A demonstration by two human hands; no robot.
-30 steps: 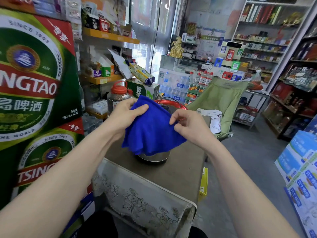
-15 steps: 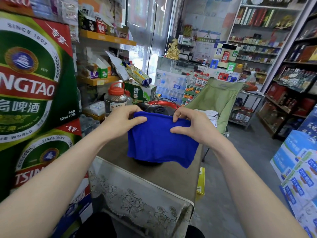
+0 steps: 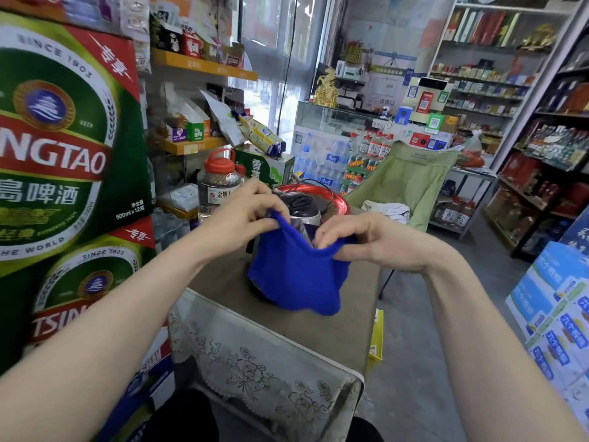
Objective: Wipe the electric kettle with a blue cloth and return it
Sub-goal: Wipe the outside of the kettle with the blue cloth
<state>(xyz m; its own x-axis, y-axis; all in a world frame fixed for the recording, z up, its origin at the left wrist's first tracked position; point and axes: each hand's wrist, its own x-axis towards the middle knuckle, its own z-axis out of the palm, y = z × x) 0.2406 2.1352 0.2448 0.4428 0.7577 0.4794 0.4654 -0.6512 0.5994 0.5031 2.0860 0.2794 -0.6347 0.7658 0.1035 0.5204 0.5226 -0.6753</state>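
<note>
— Where's the kettle (image 3: 302, 208)?
— Behind the blue cloth (image 3: 296, 275), toward the far edge of the table (image 3: 287, 327). My left hand (image 3: 251, 212) and right hand (image 3: 366, 240) each pinch a top corner.
— Next?
— Probably press the cloth onto its side and wipe.

A small shop — stocked shelves (image 3: 478, 87), beer cartons (image 3: 63, 138), glass counter (image 3: 334, 122).

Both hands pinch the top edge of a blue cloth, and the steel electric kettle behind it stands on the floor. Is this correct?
Not the floor: the head view shows the steel electric kettle standing on the brown table. The left hand and right hand pinch the blue cloth.
</note>
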